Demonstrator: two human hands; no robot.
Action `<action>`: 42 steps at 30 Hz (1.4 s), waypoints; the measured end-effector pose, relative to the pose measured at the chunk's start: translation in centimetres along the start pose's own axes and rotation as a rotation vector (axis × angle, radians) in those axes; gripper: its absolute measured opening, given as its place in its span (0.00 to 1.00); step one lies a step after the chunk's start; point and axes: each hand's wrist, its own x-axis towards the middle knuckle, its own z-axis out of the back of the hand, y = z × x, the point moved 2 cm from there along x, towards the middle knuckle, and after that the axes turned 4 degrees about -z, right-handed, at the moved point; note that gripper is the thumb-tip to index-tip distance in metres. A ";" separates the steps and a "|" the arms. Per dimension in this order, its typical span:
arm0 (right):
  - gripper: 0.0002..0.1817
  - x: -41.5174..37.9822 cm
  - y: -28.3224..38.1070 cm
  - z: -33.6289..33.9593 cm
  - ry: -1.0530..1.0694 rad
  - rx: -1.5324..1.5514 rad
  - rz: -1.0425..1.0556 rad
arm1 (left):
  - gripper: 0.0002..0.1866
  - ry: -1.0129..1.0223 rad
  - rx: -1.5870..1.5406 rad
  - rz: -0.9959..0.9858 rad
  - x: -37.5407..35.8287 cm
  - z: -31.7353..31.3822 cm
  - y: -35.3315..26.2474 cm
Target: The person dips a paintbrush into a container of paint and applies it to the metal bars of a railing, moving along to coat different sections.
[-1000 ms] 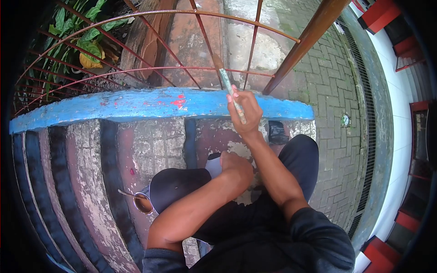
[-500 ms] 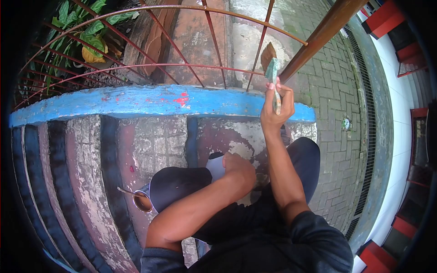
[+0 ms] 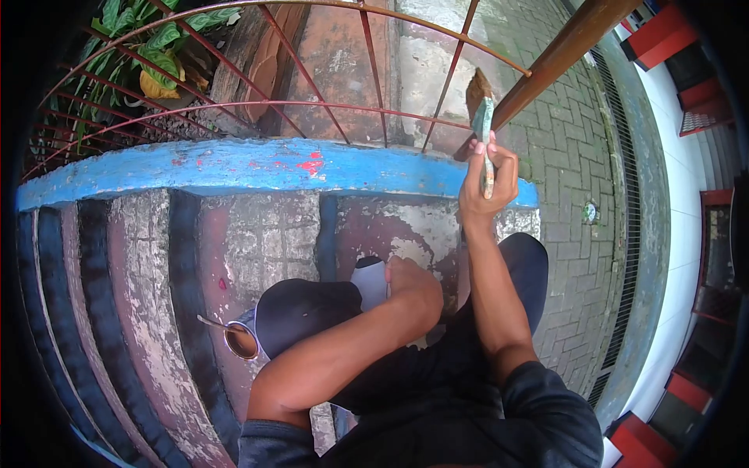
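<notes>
Over the ledge's far edge (image 3: 367, 167), grasps brush (image 3: 484, 117) in right hand (image 3: 505, 179); cannot tell grip of left hand (image 3: 409, 282); best angle bristles (image 3: 477, 87) along post (image 3: 558, 58).

From mid-view, ledge (image 3: 257, 164) at twelve o'clock, fence (image 3: 273, 102) behind it; plants (image 3: 161, 58) at ten, beyond the fence; post (image 3: 558, 58) between one and two; paving (image 3: 558, 195) at three; pot (image 3: 242, 341) at eight.
</notes>
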 end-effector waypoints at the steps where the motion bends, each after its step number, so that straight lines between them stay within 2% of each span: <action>1: 0.04 0.0 0.0 0.2 -0.061 -0.012 0.033 | 0.17 0.021 0.016 -0.010 -0.4 0.2 -0.1; 6: 0.06 -0.3 2.3 -1.3 -0.023 0.031 -0.069 | 0.16 0.036 0.004 -0.039 -0.6 0.5 -0.3; 8: 0.07 -1.6 4.3 -2.4 0.071 0.042 0.059 | 0.16 0.025 -0.020 -0.035 -0.3 0.1 -0.5; 9: 0.07 -2.3 5.0 -2.6 0.069 0.039 0.058 | 0.16 0.020 -0.011 -0.032 -0.2 0.0 -0.6; 11: 0.08 -3.1 6.2 -3.2 0.188 0.185 0.174 | 0.16 0.012 -0.001 -0.028 -0.1 0.0 -0.6; 16: 0.07 -1.5 3.5 -2.0 0.145 0.119 0.175 | 0.16 -0.007 -0.018 -0.019 -0.6 0.0 -0.6; 18: 0.05 0.2 1.2 -0.4 0.051 0.029 -0.033 | 0.16 0.004 -0.011 -0.024 -1.0 0.2 -0.7; 22: 0.05 1.2 0.3 0.7 -0.076 0.024 -0.067 | 0.16 0.053 0.027 -0.046 -1.5 0.7 -0.8; 29: 0.07 -0.7 5.1 -3.1 -0.005 0.020 0.074 | 0.16 0.049 0.022 -0.050 -1.0 0.9 -1.1; 31: 0.05 -1.5 6.7 -3.4 0.105 0.187 0.076 | 0.16 0.061 0.004 -0.059 -1.0 1.1 -1.2; 35: 0.06 -1.5 5.7 -3.1 0.148 0.240 0.195 | 0.17 0.048 0.008 -0.069 -1.4 1.5 -1.3; 37: 0.05 -0.2 3.4 -1.8 0.095 0.113 0.036 | 0.17 0.053 0.002 -0.064 -1.4 1.4 -1.3; 42: 0.06 1.9 -0.2 0.8 -0.051 0.061 -0.083 | 0.18 0.055 0.002 -0.050 -1.4 0.9 -1.2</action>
